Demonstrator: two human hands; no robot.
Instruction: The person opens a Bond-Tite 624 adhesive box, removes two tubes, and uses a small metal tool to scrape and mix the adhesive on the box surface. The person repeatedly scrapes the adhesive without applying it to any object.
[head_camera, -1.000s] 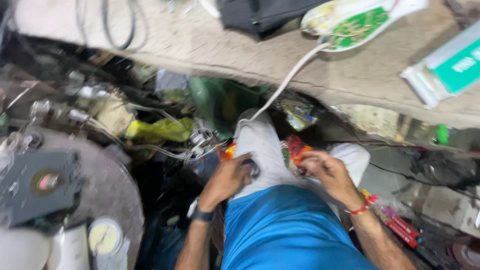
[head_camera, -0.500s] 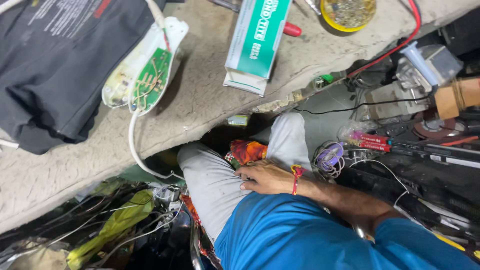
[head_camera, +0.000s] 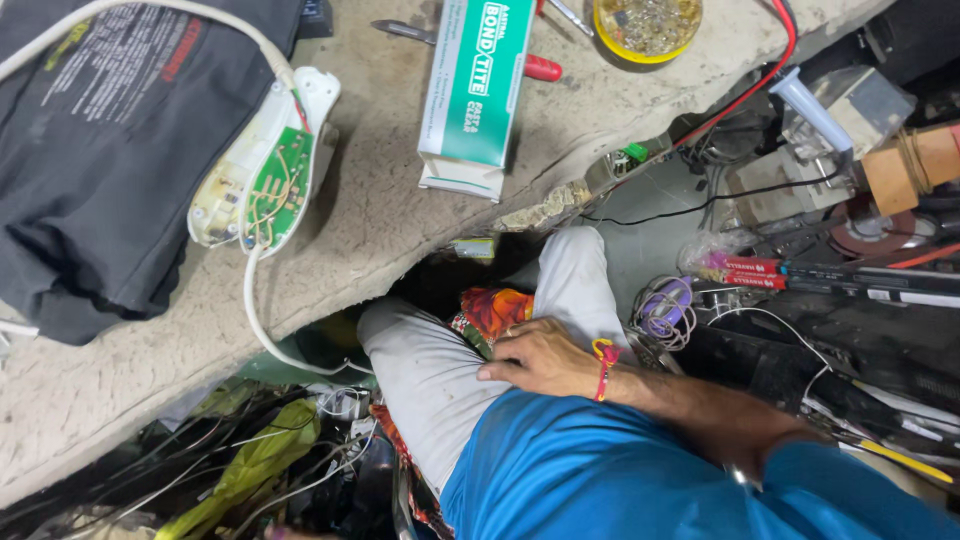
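The red-and-orange patterned cloth (head_camera: 497, 312) lay in the person's lap, just ahead of the right hand (head_camera: 540, 357). That grip rested flat and loosely open beside it, holding nothing. Farther ahead, on the desk (head_camera: 400, 210), sat an opened white appliance casing (head_camera: 262, 165) and a green-and-white carton (head_camera: 475, 90). The left hand was out of view.

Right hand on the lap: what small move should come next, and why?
Probably curl the fingers onto the red-orange bundle and draw it up. The right hand lies flat and open on the lap, fingertips at the bundle's edge, gripping nothing. The bundle sits low between the thighs, under the bench edge.
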